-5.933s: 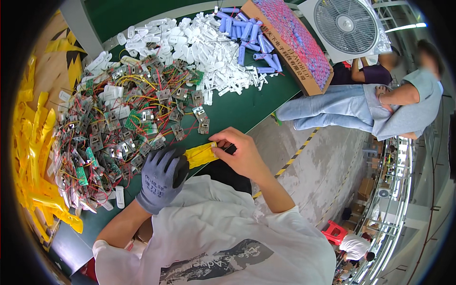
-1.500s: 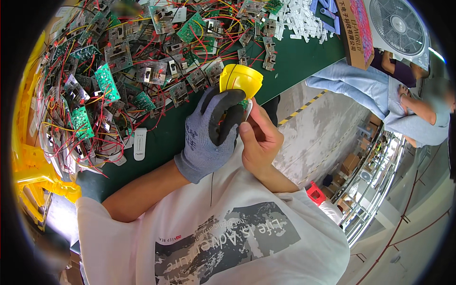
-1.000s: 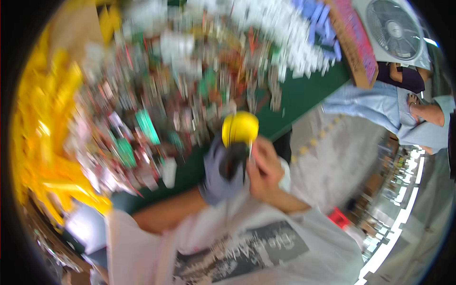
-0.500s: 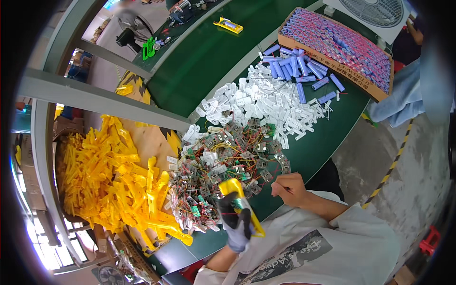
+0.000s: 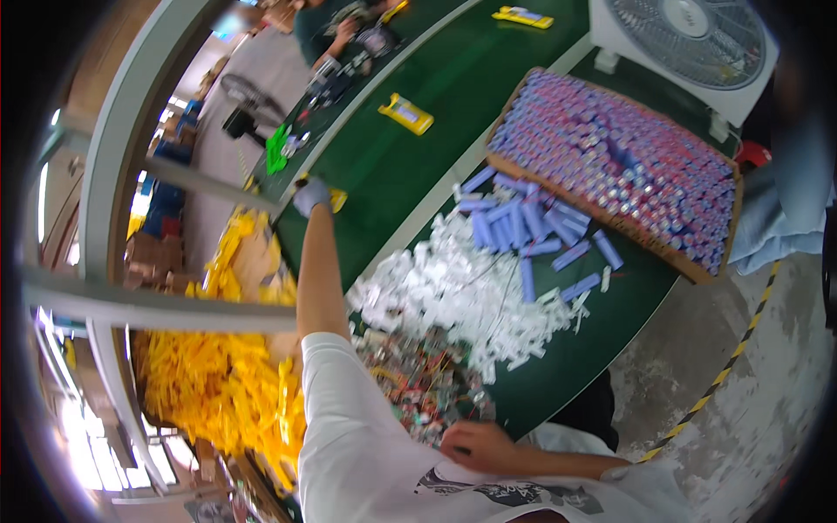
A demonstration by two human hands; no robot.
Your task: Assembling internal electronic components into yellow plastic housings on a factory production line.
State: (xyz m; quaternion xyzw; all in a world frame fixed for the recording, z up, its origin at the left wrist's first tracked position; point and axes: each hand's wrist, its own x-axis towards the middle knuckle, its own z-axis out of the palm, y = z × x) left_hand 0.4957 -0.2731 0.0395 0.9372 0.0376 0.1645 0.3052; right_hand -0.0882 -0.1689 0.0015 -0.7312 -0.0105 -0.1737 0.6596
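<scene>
My left hand [image 5: 312, 197], in a grey and dark glove, is stretched out to the left edge of the green belt [image 5: 357, 170]. Its fingers are closed on a yellow plastic casing [image 5: 338, 200], mostly covered by the hand. My right hand [image 5: 475, 446], bare and curled, is close to my shirt at the near edge of a heap of small wired circuit boards [image 5: 427, 375]. Whatever it may hold is hidden. Beyond that heap lie many white plastic pieces [image 5: 453, 288] and loose purple battery cells [image 5: 523, 222].
Yellow casings fill a bin [image 5: 218, 383] left of a grey metal frame [image 5: 174, 305]. Two yellow casings [image 5: 406, 114] [image 5: 523, 16] lie farther along the belt. A carton of cells [image 5: 610, 166] and a white fan [image 5: 684, 44] stand at right. Another person's hand [image 5: 345, 33] works across the belt.
My left hand has swung from in front of my chest to the far left belt edge, carrying the yellow casing. My right hand stays curled near the boards. The view has shifted.
</scene>
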